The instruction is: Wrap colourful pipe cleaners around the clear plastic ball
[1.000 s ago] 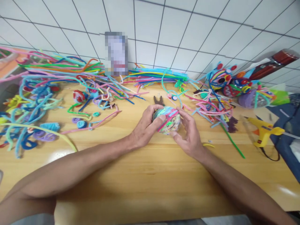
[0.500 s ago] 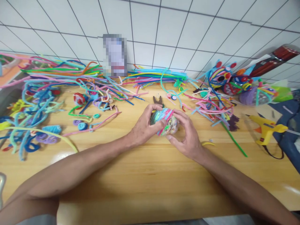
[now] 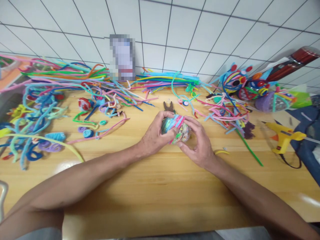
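Observation:
A clear rounded container (image 3: 184, 132) filled with colourful bits, with blue and pink pipe cleaners across its left part, is held between my two hands over the middle of the wooden table. My left hand (image 3: 156, 135) grips it from the left, the thumb lying across its front. My right hand (image 3: 199, 141) wraps round its right side, with the thumb underneath and the fingers on top. Just behind the container lies a pair of pliers (image 3: 169, 106), partly hidden by it and my left hand.
Tangled pipe cleaners (image 3: 40, 110) cover the left, and a bundle (image 3: 165, 80) lies along the tiled wall. At right are more pipe cleaners (image 3: 225, 111), decorated figures (image 3: 233, 80), a yellow glue gun (image 3: 283, 135) and a red cylinder (image 3: 297, 61). A phone-like blurred object (image 3: 123, 58) leans on the wall.

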Demonstrator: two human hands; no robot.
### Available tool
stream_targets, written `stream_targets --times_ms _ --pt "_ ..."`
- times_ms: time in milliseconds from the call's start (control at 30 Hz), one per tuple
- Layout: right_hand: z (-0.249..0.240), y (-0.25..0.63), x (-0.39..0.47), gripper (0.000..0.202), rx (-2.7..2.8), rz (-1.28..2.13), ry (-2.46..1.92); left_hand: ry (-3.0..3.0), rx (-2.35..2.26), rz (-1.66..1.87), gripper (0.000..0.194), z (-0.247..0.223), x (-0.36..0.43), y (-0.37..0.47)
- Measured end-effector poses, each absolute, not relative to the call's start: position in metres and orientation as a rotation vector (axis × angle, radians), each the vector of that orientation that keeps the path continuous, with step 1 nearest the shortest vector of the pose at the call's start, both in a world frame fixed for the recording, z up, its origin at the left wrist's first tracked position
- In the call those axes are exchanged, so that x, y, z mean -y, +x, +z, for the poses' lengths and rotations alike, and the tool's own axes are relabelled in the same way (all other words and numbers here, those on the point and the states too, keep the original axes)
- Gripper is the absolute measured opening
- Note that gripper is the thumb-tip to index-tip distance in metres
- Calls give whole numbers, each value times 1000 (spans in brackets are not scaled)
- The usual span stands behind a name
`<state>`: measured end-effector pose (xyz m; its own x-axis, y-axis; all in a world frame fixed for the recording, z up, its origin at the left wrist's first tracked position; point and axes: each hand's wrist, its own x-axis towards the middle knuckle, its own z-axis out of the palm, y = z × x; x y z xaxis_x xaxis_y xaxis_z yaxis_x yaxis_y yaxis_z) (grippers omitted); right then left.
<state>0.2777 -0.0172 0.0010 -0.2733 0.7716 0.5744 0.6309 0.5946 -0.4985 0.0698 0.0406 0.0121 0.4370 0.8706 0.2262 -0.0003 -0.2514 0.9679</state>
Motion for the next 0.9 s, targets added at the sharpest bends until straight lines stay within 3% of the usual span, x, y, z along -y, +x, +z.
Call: stream_targets --times_ms 900 --pt "-3 276 17 76 2007 152 -1123 1675 -807 1020 37 7 -35 70"
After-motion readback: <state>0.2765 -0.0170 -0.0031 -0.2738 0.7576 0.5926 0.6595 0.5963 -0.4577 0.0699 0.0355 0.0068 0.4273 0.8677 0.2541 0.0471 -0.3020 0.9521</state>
